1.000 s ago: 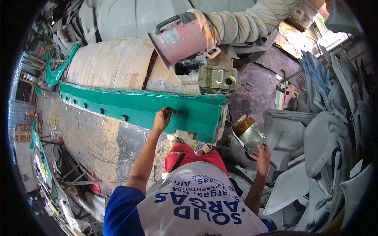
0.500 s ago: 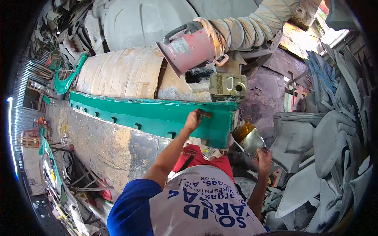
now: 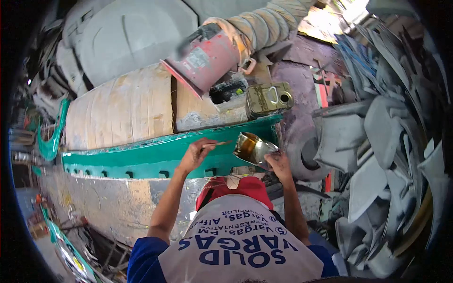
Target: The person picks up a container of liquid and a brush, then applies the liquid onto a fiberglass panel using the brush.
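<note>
A glossy green long panel (image 3: 141,157) stretches across in front of me, with a row of dark tabs along its near edge. My left hand (image 3: 192,154) is closed around a small brush (image 3: 222,143), its brownish tip pointing right over the panel. Close to that tip, my right hand (image 3: 277,163) grips a cut-open metal can (image 3: 260,152) by its near side. The can is tilted with its mouth to the left, and its inside looks amber. Whether the brush tip touches the panel, I cannot tell.
Behind the panel lie a cardboard-covered form (image 3: 120,104), a red blower (image 3: 207,61) with a ribbed duct (image 3: 264,26), and a square tin (image 3: 270,99). Grey moulded parts (image 3: 377,141) pile up at right. A large grey shell (image 3: 137,42) stands at the back.
My left hand has drawn the brush back from the panel's right part. My right hand has brought the can left, over the panel and near the brush. The camera view has shifted.
</note>
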A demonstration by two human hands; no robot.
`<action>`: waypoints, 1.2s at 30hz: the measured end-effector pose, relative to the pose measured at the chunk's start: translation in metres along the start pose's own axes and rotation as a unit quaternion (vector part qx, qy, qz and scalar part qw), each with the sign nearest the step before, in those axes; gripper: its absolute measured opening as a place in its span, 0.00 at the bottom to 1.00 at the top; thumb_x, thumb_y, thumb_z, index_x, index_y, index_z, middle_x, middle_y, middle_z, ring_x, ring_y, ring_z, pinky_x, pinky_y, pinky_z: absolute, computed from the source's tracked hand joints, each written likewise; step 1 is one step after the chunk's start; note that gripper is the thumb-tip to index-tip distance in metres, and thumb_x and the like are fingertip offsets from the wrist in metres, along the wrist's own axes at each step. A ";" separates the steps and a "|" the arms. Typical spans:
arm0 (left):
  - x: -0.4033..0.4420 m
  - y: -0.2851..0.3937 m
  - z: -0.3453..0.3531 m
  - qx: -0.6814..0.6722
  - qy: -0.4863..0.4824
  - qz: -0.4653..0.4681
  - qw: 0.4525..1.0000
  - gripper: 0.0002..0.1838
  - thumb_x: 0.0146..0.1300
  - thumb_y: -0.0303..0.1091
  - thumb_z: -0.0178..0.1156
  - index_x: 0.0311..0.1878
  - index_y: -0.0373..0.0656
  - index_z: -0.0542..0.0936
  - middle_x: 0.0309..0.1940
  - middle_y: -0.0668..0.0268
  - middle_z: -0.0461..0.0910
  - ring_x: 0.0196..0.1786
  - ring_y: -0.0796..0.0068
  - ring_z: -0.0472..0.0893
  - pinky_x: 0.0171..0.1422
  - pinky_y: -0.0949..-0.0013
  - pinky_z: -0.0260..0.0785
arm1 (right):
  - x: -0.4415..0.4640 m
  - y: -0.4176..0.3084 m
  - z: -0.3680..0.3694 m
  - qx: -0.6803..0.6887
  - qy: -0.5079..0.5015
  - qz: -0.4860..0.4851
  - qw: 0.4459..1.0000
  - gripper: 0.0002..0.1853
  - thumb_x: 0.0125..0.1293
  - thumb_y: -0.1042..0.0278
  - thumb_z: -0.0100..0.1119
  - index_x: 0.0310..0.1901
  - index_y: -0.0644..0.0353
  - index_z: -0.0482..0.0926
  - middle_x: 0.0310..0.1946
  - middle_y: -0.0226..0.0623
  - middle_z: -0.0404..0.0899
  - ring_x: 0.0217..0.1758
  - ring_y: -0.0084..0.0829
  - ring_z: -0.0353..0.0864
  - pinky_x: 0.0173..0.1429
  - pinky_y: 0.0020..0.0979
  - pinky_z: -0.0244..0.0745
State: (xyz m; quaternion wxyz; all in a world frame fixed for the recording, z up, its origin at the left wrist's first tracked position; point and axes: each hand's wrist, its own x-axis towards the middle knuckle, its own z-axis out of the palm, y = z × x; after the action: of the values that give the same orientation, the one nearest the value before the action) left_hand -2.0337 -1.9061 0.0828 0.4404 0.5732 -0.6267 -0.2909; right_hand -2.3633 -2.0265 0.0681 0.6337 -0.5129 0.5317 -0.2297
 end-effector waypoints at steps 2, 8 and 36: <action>0.021 0.012 0.014 0.037 -0.090 -0.016 0.995 0.12 0.67 0.28 0.57 0.52 0.42 0.81 0.47 0.55 0.81 0.48 0.55 0.81 0.51 0.61 0.75 | -0.002 -0.005 0.020 -0.003 -0.033 -0.001 0.999 0.35 0.58 0.57 0.72 0.58 0.72 0.67 0.44 0.41 0.83 0.44 0.28 0.83 0.40 0.26 0.80; 0.037 -0.024 0.034 0.201 -0.240 0.127 0.941 0.15 0.60 0.27 0.57 0.51 0.45 0.82 0.45 0.55 0.80 0.50 0.49 0.78 0.58 0.55 0.70 | -0.015 -0.012 0.054 -0.087 0.048 -0.056 0.994 0.36 0.56 0.58 0.73 0.58 0.75 0.67 0.47 0.44 0.83 0.49 0.31 0.83 0.56 0.31 0.76; 0.135 -0.059 0.074 0.337 -0.565 0.048 0.751 0.13 0.65 0.44 0.52 0.40 0.52 0.84 0.39 0.58 0.83 0.44 0.52 0.82 0.47 0.52 0.73 | -0.132 0.075 -0.077 0.144 0.260 0.035 0.954 0.28 0.59 0.55 0.70 0.56 0.60 0.71 0.44 0.30 0.74 0.42 0.21 0.75 0.39 0.26 0.79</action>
State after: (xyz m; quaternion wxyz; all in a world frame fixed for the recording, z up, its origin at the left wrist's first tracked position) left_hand -2.0658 -2.0578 0.0288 -0.2029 0.3850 -0.8453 -0.3101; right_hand -2.4962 -1.9193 0.0659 0.5486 -0.3196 0.6569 -0.4067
